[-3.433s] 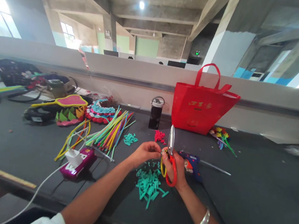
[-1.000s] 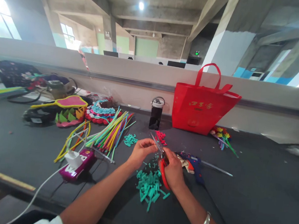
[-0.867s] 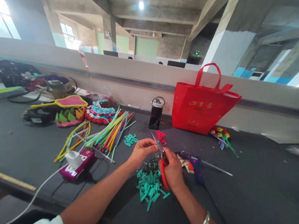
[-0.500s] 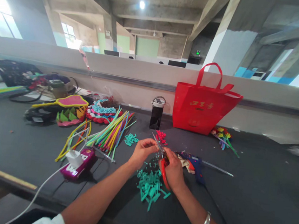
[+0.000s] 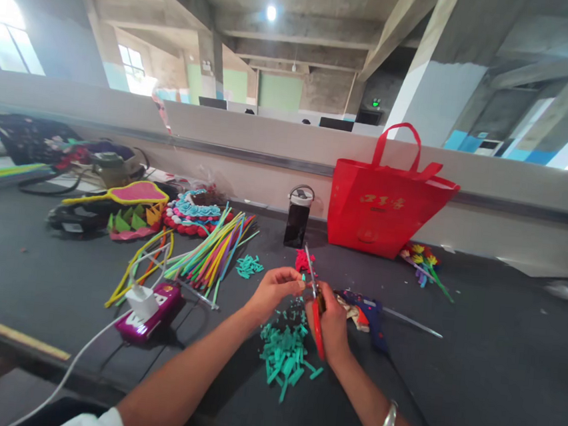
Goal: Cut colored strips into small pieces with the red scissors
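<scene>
My left hand (image 5: pixel 275 291) pinches a small teal strip (image 5: pixel 303 278) between thumb and fingertips. Red-handled scissors (image 5: pixel 317 323) are gripped in my right hand (image 5: pixel 332 328), with the blades pointing up and away, just right of the strip. Below both hands lies a pile of teal strips (image 5: pixel 284 357), with tiny teal scraps scattered above it. A smaller heap of teal pieces (image 5: pixel 249 266) sits left of my left hand. Behind the blades is a heap of red pieces (image 5: pixel 303 260), partly covered by them.
A dark glue gun (image 5: pixel 374 319) lies right of my right hand. Farther back stand a black bottle (image 5: pixel 297 221) and a red bag (image 5: pixel 385 209). Coloured pipe cleaners (image 5: pixel 210 253) and a purple power block (image 5: pixel 148 320) with a white plug and cable are on the left.
The scissors have turned more upright and shifted slightly right, away from my left fingertips. The teal strip in my left hand now shows more plainly.
</scene>
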Tool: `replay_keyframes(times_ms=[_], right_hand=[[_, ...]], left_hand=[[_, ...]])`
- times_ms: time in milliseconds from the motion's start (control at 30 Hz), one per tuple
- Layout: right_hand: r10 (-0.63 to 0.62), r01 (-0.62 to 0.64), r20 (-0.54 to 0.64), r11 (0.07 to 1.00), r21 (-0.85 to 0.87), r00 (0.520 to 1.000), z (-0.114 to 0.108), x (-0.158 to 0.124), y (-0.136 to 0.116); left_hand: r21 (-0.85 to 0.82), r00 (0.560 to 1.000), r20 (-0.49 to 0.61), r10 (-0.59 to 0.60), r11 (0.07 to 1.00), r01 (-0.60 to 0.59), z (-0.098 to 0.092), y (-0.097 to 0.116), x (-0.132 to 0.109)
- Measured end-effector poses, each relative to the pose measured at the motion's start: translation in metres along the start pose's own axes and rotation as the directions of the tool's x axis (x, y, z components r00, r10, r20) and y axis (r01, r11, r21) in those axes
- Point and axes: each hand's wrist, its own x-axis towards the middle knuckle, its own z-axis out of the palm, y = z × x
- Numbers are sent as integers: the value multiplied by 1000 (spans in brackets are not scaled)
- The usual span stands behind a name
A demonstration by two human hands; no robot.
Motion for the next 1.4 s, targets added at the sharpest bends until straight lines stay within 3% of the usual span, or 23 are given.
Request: replay_keyframes(times_ms=[133, 333, 500, 633, 700, 833, 933, 1100, 1233, 1300, 1400], right_hand=[[-8, 20, -93, 992, 122, 996, -8, 5, -2], [-53, 66, -46, 920, 385, 998, -12, 4, -12], [-148, 137, 4, 926, 353, 989, -14, 3, -14], [-125, 106, 29, 924, 367, 992, -12, 3, -13], [-84, 75, 6, 916, 394, 996, -10, 3, -13], [9, 11, -52, 932, 362, 999, -10, 6, -14], [56, -30, -66, 939, 343, 996, -12, 9, -12], [64, -38, -60, 933, 359, 996, -9, 9, -8], [49, -23, -72, 945, 326, 996, -7, 7, -9], [43, -18, -91, 966, 259, 995, -7, 6, -10], [6, 8, -85, 988, 152, 996, -5, 4, -8]], left_hand=[[-20, 991, 80, -103, 994, 105, -3, 3, 1], [-29, 937, 191, -292, 953, 303, -8, -1, 2], [-46, 895, 290, -338, 929, 366, -13, -4, 3], [-13, 869, 310, -385, 913, 409, -13, -3, 3], [22, 897, 272, -347, 935, 355, -13, -2, 3], [182, 985, 124, -117, 979, 93, -12, 1, 5], [352, 991, 131, 10, 934, -56, -10, 2, 5], [613, 962, 211, 174, 743, -269, -5, -1, 3], [638, 959, 198, 202, 716, -283, -2, -4, 3], [565, 976, 122, 180, 796, -217, -1, -5, 3], [265, 991, -51, 122, 959, -105, 1, -4, 2]])
